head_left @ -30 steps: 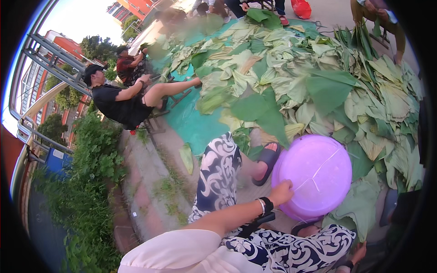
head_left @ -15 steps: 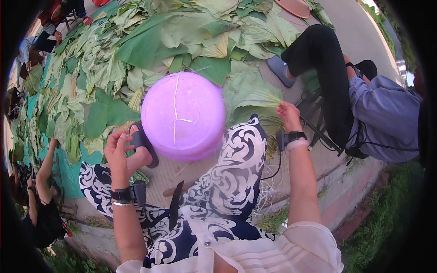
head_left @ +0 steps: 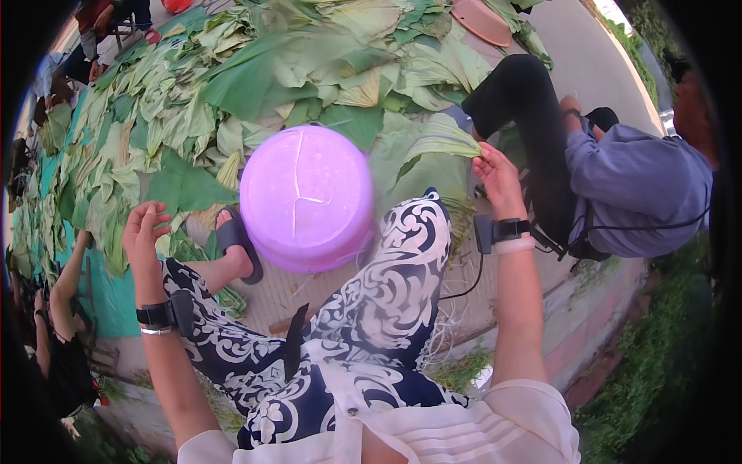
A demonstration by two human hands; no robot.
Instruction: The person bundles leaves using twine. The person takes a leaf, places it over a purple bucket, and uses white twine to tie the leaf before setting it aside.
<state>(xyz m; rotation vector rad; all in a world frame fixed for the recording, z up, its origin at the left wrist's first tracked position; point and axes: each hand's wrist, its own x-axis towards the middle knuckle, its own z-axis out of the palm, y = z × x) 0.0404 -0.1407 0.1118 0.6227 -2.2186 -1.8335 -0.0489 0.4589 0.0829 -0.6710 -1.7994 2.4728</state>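
Between my knees a purple plastic basin stands bottom up, with a thin white string lying across its top. To its right, my right hand is closed on the gathered end of a large pale-green leaf, which looks like a lotus leaf and fans out to the left. My left hand is raised left of the basin, above my sandalled foot. Its fingers are loosely bent and apart, and I see nothing in them.
A broad heap of large green leaves spreads beyond the basin over a green sheet. At the right sits a co-worker in a blue-grey shirt. Other people sit along the left. A brown basin lies at the far right.
My left hand has moved left, away from the basin. My right hand has risen slightly, lifting the leaf's gathered end, and the leaf has folded over.
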